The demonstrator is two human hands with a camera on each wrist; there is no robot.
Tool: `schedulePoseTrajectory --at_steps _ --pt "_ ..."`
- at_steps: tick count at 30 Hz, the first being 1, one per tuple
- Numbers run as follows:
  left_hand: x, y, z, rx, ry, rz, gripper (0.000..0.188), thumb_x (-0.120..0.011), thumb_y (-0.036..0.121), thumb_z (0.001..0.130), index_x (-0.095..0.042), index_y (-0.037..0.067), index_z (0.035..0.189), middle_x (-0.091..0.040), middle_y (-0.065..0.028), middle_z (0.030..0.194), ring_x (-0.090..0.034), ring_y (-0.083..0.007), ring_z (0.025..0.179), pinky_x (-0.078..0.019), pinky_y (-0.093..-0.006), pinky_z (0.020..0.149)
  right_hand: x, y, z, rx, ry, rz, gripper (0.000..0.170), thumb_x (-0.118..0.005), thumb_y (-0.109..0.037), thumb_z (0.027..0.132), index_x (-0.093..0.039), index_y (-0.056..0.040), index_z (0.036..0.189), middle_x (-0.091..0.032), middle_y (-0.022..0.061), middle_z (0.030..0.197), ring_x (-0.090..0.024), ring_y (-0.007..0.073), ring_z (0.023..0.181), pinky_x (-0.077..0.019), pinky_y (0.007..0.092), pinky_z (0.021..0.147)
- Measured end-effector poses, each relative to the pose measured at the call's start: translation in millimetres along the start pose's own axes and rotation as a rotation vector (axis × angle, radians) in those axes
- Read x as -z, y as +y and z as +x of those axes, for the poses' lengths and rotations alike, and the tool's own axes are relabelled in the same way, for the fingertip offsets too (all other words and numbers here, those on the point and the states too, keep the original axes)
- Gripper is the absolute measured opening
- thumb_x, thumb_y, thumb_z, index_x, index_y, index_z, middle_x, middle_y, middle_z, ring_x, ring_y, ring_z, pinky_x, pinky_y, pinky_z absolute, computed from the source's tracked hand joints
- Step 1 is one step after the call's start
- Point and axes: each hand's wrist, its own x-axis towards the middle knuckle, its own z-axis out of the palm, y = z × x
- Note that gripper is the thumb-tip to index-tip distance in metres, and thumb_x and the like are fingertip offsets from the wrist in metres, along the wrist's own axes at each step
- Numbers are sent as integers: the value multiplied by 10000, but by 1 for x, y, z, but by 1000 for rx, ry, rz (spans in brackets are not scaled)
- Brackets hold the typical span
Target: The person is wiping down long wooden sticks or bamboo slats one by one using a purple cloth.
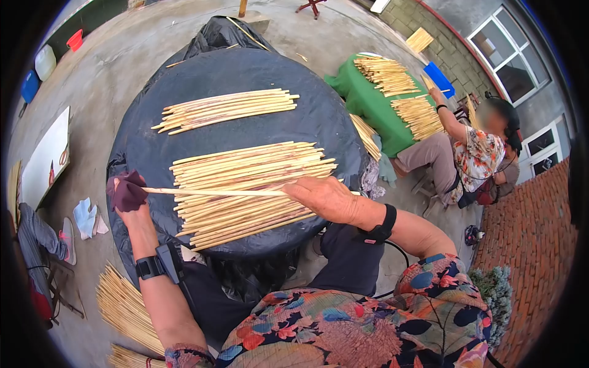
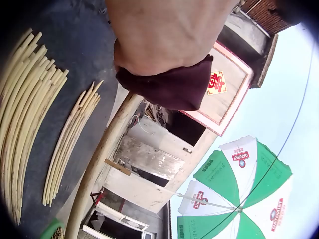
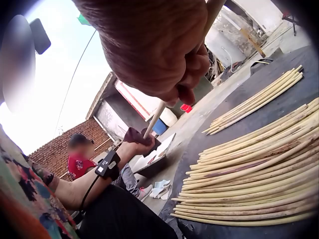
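My left hand (image 1: 132, 216) grips a dark maroon cloth (image 1: 128, 191), folded around one end of a pale peeled stick (image 1: 215, 192). Farther along the same stick, my right hand (image 1: 324, 199) holds it with curled fingers, level above the table. The stick runs between both hands, over a wide row of similar sticks (image 1: 245, 165) with brownish streaks. In the left wrist view the cloth (image 2: 167, 88) bunches below the hand, hiding the fingertips. From the right wrist the stick (image 3: 155, 118) passes out of my fist toward the cloth.
A smaller row of sticks (image 1: 227, 109) lies farther back on the black-covered table (image 1: 141, 147). Bundles of sticks (image 1: 126, 306) lie on the ground at left. To the right, a seated person (image 1: 481, 141) works at a green-covered table (image 1: 362, 98) with more sticks.
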Motion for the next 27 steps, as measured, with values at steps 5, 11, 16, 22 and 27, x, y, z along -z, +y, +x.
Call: schedulePoseTrajectory --at_steps 5,11,16,22,27 --pt "-18 14 -10 -11 108 194 240 -493 244 870 -513 19 952 -565 -103 891 -580 -234 758 -499 -381 682 10 45 -20 -251 226 119 242 -569 -96 772 -538 -68 1010 -572 104 843 -574 284 789 -473 337 660" --pt "-105 -36 -46 324 -2 -112 308 -445 248 898 -504 -21 1036 -580 -95 898 -580 -201 788 -485 -291 706 -22 17 41 -252 218 399 261 -518 -139 830 -511 -44 1073 -571 142 959 -551 313 886 -445 349 749" --pt "-105 -45 -50 474 -91 -273 366 -409 300 909 -488 -14 1078 -579 -79 927 -578 -186 808 -478 -281 691 -44 -4 81 -207 170 608 244 -504 -121 836 -507 -18 1058 -560 166 896 -545 323 829 -431 364 717" --pt "-124 -36 -65 461 -126 -74 419 -392 356 906 -488 -14 1078 -591 -131 960 -595 -187 805 -495 -269 653 -59 -24 122 -235 124 799 239 -542 -67 799 -511 -8 1028 -555 172 893 -541 330 791 -428 361 696" --pt "-127 -45 -74 454 -14 102 199 -549 160 842 -519 18 978 -583 -55 799 -581 -141 672 -483 -263 563 -67 -36 153 -72 256 435 191 -503 -73 795 -465 -40 979 -542 159 873 -550 344 790 -447 420 653"
